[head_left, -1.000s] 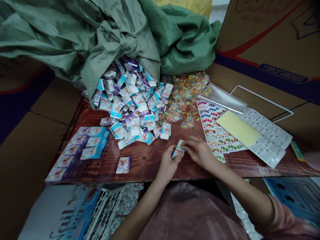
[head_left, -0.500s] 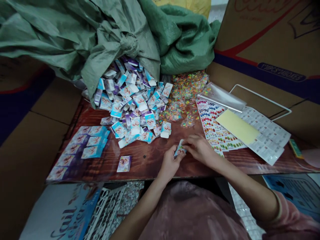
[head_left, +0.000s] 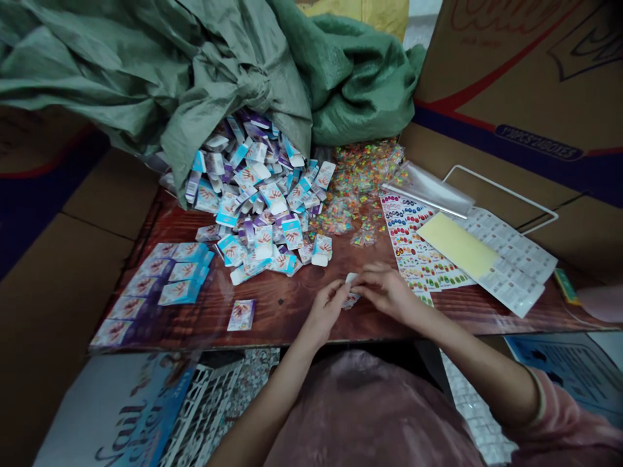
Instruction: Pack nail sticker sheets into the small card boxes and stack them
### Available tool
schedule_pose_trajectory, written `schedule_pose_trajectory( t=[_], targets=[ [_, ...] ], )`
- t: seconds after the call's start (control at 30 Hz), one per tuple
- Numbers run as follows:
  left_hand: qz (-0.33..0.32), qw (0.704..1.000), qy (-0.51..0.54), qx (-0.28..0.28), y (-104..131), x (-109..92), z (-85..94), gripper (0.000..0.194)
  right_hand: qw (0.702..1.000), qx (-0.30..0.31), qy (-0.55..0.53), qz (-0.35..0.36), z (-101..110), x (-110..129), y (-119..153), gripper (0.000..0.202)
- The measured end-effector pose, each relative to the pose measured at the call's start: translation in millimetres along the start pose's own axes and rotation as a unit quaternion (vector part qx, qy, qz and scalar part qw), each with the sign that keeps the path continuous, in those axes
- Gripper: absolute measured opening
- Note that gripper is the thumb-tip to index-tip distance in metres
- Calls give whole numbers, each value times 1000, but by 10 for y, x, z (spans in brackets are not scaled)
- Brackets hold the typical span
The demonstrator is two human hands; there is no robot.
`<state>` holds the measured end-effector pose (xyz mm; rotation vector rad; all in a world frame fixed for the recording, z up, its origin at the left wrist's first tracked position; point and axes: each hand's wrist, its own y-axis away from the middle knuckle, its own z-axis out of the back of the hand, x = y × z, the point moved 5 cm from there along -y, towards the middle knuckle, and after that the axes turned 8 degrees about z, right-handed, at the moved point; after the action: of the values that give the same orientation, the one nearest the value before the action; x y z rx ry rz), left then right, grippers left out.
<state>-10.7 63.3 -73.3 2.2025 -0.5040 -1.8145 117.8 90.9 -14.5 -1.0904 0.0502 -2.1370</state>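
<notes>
One small printed white cardboard box (head_left: 351, 301), pinched by my nearly closed left hand (head_left: 324, 311) and right hand (head_left: 390, 295), apparently worked at its far end, calls for steady fingertips next.

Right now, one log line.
left hand: on small box | right hand: same box | box pile: ahead, left | sticker sheets: right

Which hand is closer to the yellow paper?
Right. The right hand is at the small box, to the left of the yellow paper and nearer the person. The left hand is on the box's other side, farther from the paper.
</notes>
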Motion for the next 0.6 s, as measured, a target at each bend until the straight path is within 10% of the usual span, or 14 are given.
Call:
schedule_pose_trajectory(
  t=[0.13,0.27,0.6],
  targets=[
    [25,997,59,-38,-41,16,20,30,967,-113,-199,-110,-67,-231,107,26],
    [14,999,35,-38,-53,-14,5,30,908,-71,-356,-211,-273,-372,138,39],
    [-8,999,23,-46,-90,68,102,33,995,-82,-45,15,-64,-13,188,21]
  ],
)
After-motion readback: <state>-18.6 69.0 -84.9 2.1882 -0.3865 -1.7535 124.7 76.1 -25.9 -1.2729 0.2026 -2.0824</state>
